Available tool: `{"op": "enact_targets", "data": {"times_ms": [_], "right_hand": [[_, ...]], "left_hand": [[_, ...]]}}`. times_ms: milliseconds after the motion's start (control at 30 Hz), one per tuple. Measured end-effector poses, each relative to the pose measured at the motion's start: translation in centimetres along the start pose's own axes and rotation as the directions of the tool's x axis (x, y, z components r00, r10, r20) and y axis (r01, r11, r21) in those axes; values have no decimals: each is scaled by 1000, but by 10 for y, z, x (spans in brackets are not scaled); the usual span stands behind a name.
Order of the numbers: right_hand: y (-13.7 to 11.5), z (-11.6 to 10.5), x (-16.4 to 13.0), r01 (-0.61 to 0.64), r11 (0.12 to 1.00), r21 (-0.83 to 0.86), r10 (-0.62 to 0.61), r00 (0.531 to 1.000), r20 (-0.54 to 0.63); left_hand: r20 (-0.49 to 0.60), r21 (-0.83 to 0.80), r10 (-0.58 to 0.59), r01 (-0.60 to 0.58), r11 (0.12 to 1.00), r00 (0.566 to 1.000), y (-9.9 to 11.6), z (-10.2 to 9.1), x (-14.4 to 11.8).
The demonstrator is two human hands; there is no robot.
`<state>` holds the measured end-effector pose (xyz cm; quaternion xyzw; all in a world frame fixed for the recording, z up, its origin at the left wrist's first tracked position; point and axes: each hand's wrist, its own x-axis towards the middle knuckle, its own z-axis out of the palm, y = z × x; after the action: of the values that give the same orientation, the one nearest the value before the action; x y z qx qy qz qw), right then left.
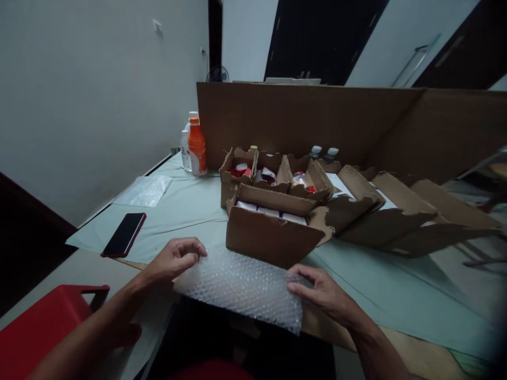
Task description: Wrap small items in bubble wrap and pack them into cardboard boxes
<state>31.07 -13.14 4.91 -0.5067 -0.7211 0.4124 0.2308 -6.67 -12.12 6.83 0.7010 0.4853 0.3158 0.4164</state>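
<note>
A sheet of bubble wrap (pixel 241 287) lies at the near edge of the cloth-covered table (pixel 190 206), just before an open cardboard box (pixel 273 232) of small white packs. It looks clear, dimpled, light and floppy, best held by its ends. The left hand (pixel 174 258) pinches its left edge; the right hand (pixel 320 293) presses flat fingers on the right.

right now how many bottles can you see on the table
4: an orange bottle and a clear bottle by the wall, and two capped bottles behind the cardboard boxes. More may be hidden.
</note>
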Motion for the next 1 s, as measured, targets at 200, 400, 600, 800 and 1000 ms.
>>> {"op": "enact_targets", "data": {"times_ms": [200,400,600,800,1000], "right_hand": [[41,15,-7,-162,905,-393,-15,912,-411],[17,61,-14,-33,746,-666,-376,803,-462],[0,133,46,285,699,-656,-394,919,-22],[42,114,13,219,612,-760,-409,910,-66],[80,72,-43,87,505,-858,-454,873,-178]], "left_hand": [[-83,472,148,-92,877,986,-57,31,24],[77,635,420,-369,679,904,-33,61,-2],[362,657,352,-504,560,863,-41,102,9],[310,785,243,-392,479,919,-84,84,6],[278,784,217,-352,512,936,-84,77,-2]]}}
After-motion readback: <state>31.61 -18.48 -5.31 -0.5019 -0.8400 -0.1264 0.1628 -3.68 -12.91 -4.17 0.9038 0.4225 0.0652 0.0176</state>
